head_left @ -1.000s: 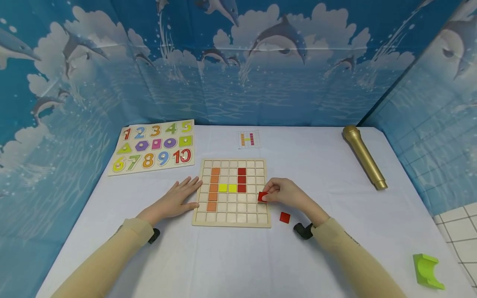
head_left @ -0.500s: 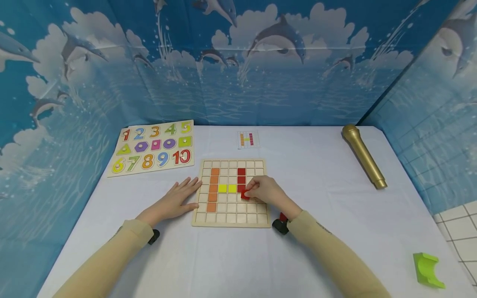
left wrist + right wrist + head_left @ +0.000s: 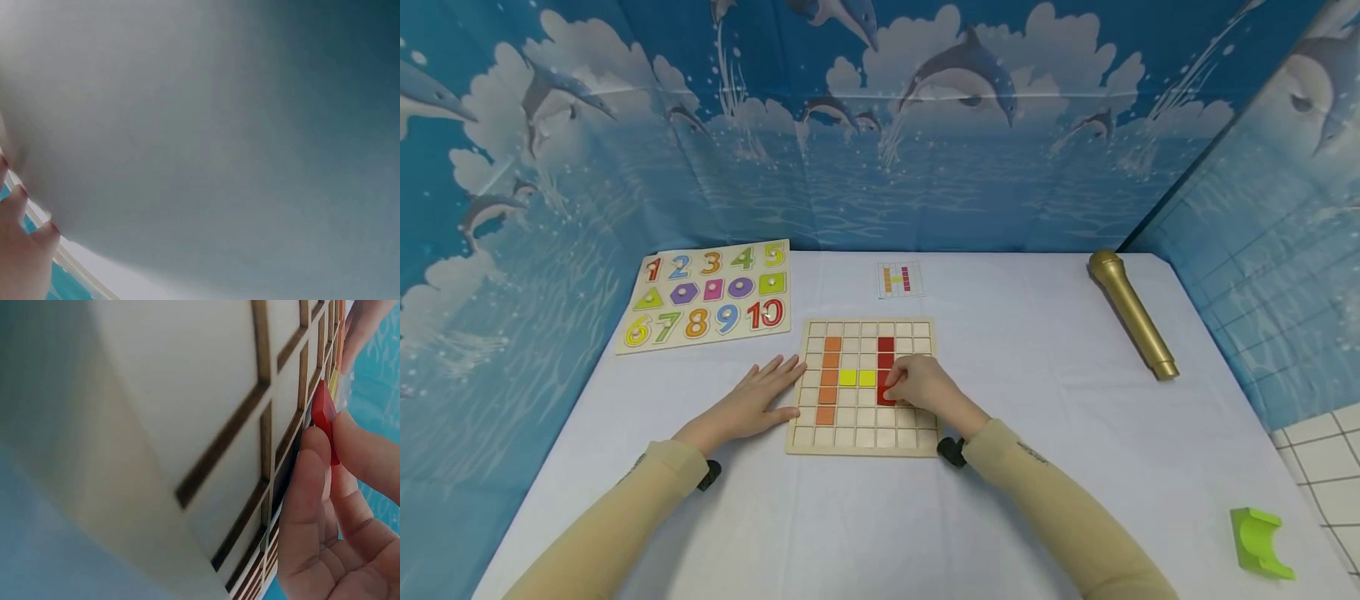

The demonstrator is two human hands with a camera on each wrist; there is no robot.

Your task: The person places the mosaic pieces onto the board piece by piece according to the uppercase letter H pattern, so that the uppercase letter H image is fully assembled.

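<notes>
A wooden grid board [image 3: 865, 437] lies on the white table, holding a column of orange tiles [image 3: 828, 377], two yellow tiles [image 3: 857, 378] and a column of dark red tiles [image 3: 886, 344]. My right hand [image 3: 925, 386] pinches a red square tile [image 3: 322, 407] between thumb and fingers, at the cell just below the dark red column. In the right wrist view the tile is tilted against the grid; whether it is seated I cannot tell. My left hand [image 3: 748, 404] lies flat with fingers spread, fingertips and thumb touching the board's left edge.
Behind the board lies a small pattern card [image 3: 900, 280]. A number puzzle board [image 3: 706, 297] sits at the back left. To the right are a gold microphone-shaped object [image 3: 1133, 317] and a green curved piece [image 3: 1261, 543]. Dolphin-print curtains [image 3: 880, 183] border the table.
My right hand has carried the red tile leftward from the board's right edge to below the dark red column, then lowered it. The loose red tile is now hidden by the right arm. The left hand stays.
</notes>
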